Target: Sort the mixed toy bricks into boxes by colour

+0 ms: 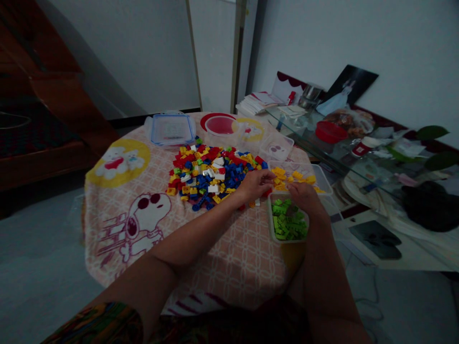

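A mixed pile of toy building bricks (204,172) in red, blue, yellow and white lies on the cloth-covered table (229,258). My left hand (256,185) is at the pile's right side, its curled fingers reaching the left edge of a clear container of yellow bricks (296,176). At that container's near side is my right hand (304,197), fingers pinched together above the corner of a clear box of green bricks (287,224). Whatever either hand holds is too small and dark to make out. My right wrist covers part of the green bricks' box.
Behind the pile stand a blue-rimmed clear lid (172,129), a red-and-clear round tub (220,126) and a small clear container (276,147). To the right, a glass shelf (304,131) carries papers, a red bowl (330,131) and a paper cup (364,145).
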Action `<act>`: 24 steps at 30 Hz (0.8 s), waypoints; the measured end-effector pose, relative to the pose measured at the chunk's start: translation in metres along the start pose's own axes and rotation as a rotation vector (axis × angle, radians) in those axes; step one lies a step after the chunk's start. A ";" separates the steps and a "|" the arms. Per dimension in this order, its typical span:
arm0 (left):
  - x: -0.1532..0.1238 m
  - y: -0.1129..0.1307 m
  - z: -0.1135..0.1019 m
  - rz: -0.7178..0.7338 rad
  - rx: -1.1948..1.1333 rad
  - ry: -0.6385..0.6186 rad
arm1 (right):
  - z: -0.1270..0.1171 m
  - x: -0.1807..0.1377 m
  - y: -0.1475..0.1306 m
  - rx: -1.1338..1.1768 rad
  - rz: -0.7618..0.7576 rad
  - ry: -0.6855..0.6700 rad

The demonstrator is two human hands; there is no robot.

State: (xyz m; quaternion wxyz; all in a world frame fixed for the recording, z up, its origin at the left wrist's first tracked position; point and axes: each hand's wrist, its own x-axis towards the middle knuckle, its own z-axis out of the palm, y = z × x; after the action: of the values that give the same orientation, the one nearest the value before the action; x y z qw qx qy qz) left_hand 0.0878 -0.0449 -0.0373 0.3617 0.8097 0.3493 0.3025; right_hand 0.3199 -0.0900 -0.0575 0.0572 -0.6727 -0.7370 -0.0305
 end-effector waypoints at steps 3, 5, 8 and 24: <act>0.000 -0.002 -0.005 0.026 -0.032 -0.007 | 0.001 -0.001 0.001 -0.012 -0.006 0.020; 0.000 -0.001 -0.016 0.023 0.019 0.008 | 0.001 -0.001 0.001 -0.009 -0.002 0.013; -0.002 0.004 -0.035 -0.004 0.215 -0.042 | -0.001 -0.001 0.000 0.017 0.011 -0.020; -0.021 0.017 -0.014 0.010 0.862 -0.450 | -0.007 0.000 -0.004 0.022 0.036 -0.043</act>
State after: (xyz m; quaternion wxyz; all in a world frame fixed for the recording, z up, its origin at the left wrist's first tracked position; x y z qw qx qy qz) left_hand 0.0712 -0.0647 -0.0206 0.0583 0.9328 0.3520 -0.0506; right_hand 0.3162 -0.0917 -0.0501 0.0491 -0.6859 -0.7260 -0.0071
